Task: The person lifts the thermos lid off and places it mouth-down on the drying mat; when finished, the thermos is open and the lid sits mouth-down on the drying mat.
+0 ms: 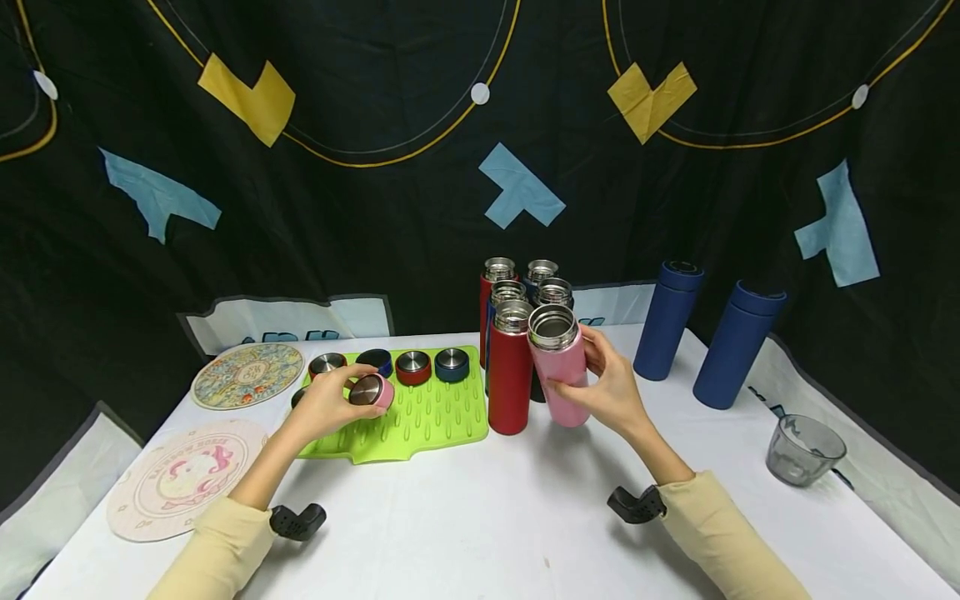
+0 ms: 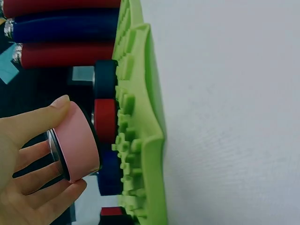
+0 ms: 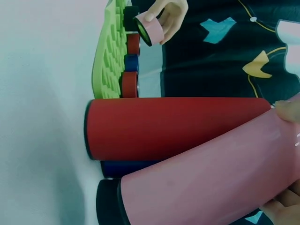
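Black cloth (image 1: 420,267) hangs behind the back edge of our white table (image 1: 420,533). Toward that edge, right of its middle, our right hand (image 1: 611,387) has its fingers curled round a tilted, open pink bottle (image 1: 558,367) whose metal interior shows; we cannot tell whether its base touches the table. Nearer the left edge, our left hand (image 1: 330,404) pinches a pink lid (image 1: 372,391) above a green mat (image 1: 442,425) bearing red and blue lids (image 1: 413,367). Just beside the pink bottle stands an open red bottle (image 1: 510,383), more open bottles (image 1: 555,292) behind. Toward the right edge we see two capped blue bottles (image 1: 663,325) and a clear glass cup (image 1: 802,454).
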`<state>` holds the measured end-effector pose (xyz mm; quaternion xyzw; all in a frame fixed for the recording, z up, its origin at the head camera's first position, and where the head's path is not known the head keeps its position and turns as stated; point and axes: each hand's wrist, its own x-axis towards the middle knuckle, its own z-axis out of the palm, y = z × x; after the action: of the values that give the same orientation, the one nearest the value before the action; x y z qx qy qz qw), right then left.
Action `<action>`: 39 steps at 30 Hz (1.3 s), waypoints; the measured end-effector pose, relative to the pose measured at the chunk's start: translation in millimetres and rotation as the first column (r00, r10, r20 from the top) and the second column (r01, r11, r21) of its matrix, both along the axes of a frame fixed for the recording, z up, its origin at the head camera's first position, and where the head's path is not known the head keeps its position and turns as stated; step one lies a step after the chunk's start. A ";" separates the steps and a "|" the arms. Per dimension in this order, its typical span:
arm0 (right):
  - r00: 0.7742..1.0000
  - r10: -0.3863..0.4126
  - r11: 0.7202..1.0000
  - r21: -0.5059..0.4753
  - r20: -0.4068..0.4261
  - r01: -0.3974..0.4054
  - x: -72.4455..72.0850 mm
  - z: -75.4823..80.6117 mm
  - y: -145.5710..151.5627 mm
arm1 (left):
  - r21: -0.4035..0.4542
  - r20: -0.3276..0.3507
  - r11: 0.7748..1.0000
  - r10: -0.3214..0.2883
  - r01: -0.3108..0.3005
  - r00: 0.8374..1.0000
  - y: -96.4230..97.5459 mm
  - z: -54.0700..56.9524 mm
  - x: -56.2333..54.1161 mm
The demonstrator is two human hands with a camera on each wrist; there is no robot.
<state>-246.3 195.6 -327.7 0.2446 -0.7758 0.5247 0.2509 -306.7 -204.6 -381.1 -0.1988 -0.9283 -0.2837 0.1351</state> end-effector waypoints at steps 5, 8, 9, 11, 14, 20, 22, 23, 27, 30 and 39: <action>1.000 0.000 0.998 -0.063 0.026 0.001 -6.7 -7.2 0.6 | -0.007 0.020 0.999 0.037 -0.037 0.999 0.8 -6.7 -7.8; 0.998 -0.007 0.995 -0.102 0.066 0.014 -10.7 -11.7 0.5 | -0.013 0.048 0.998 0.055 -0.054 0.997 2.2 -9.4 -11.7; 0.997 -0.013 0.993 -0.114 0.081 0.022 -11.8 -13.0 0.3 | -0.017 0.059 0.998 0.062 -0.061 0.996 2.6 -10.0 -12.8; 0.993 -0.031 0.989 -0.137 0.112 0.046 -13.8 -15.4 -0.3 | -0.026 0.078 0.997 0.073 -0.071 0.994 3.2 -10.8 -14.4; 0.987 -0.049 0.982 -0.171 0.155 0.076 -16.5 -18.5 -1.5 | -0.035 0.093 0.996 0.083 -0.080 0.992 3.6 -11.5 -16.0; 0.978 -0.033 0.965 -0.250 0.207 0.085 -25.5 -28.3 -3.0 | -0.020 0.089 0.996 0.092 -0.090 0.992 5.0 -15.9 -19.1; 0.976 -0.018 0.957 -0.280 0.218 0.081 -33.0 -36.6 -1.6 | -0.017 0.084 0.995 0.096 -0.095 0.992 5.8 -18.0 -20.2; 0.975 -0.014 0.953 -0.291 0.222 0.080 -36.7 -40.8 -0.9 | -0.015 0.084 0.995 0.099 -0.098 0.992 6.1 -19.0 -21.0; 0.973 -0.013 0.947 -0.309 0.230 0.085 -51.5 -57.1 3.3 | -0.017 0.084 0.994 0.108 -0.107 0.991 6.8 -21.3 -23.1; 0.976 -0.025 0.948 -0.304 0.218 0.092 -54.9 -61.4 4.1 | -0.018 0.094 0.993 0.117 -0.116 0.989 6.8 -21.6 -24.1; 0.979 -0.030 0.958 -0.274 0.204 0.086 -40.5 -49.3 -1.0 | -0.035 0.071 0.993 0.111 -0.109 0.991 6.2 -20.1 -18.5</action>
<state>-286.8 194.6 -377.0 0.1302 -0.7213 0.6437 0.2201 -325.2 -198.4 -401.2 -0.1389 -0.9464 -0.2686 0.1136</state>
